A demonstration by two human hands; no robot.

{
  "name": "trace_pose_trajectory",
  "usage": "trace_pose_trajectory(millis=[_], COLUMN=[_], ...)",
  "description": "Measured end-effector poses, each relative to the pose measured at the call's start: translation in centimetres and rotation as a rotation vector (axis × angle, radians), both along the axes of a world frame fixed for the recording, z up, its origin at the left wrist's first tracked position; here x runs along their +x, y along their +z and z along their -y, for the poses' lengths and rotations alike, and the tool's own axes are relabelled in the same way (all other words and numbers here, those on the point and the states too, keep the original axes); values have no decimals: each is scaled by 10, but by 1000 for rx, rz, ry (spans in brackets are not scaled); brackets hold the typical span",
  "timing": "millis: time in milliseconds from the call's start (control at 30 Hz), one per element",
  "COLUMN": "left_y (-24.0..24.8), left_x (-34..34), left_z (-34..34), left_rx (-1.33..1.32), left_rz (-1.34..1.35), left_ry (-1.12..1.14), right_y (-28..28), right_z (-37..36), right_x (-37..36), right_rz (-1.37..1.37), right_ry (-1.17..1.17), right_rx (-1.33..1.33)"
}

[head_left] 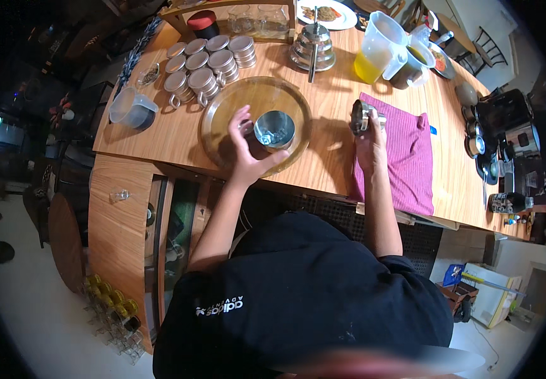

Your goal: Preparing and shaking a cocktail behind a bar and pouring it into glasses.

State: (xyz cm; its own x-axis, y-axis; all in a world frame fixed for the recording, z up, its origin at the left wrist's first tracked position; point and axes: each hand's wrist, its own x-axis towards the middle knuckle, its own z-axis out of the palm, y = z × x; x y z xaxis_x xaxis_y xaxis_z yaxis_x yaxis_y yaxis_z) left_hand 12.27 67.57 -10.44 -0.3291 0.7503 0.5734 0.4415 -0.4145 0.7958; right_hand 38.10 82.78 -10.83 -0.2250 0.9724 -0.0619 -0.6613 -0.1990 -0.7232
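Note:
A metal shaker cup (283, 144) with clear ice or liquid inside stands on a round wooden tray (215, 136). My left hand (247, 151) is at the cup's near left side, fingers and thumb spread apart around it. Whether the thumb touches the cup wall, I cannot tell. A small shiny thing shows by the left fingers, too unclear to name. To the right, my right hand (372, 142) grips a metal shaker lid (360, 115), held tilted on its side above the table, by the edge of a folded purple cloth (402, 148).
Stacked metal-topped mugs (203, 79) stand behind the tray's left side. A measuring jug (132, 110) of dark liquid is at the left. At the back are a tiered metal jigger stand (312, 54), a jug of yellow liquid (380, 47) and another dark-filled jug (410, 66).

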Motion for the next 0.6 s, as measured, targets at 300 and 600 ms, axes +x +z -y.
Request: trace_pose_trajectory(millis=[300, 600], left_y=[73, 168], left_x=[-1, 25], left_z=[30, 65], left_rx=[478, 842], left_rz=[-77, -350], left_ry=[146, 186], right_y=[-19, -19], right_z=[-4, 3], right_x=[36, 43], right_rz=[201, 807], right_ry=[-254, -369], right_rx=[104, 378])
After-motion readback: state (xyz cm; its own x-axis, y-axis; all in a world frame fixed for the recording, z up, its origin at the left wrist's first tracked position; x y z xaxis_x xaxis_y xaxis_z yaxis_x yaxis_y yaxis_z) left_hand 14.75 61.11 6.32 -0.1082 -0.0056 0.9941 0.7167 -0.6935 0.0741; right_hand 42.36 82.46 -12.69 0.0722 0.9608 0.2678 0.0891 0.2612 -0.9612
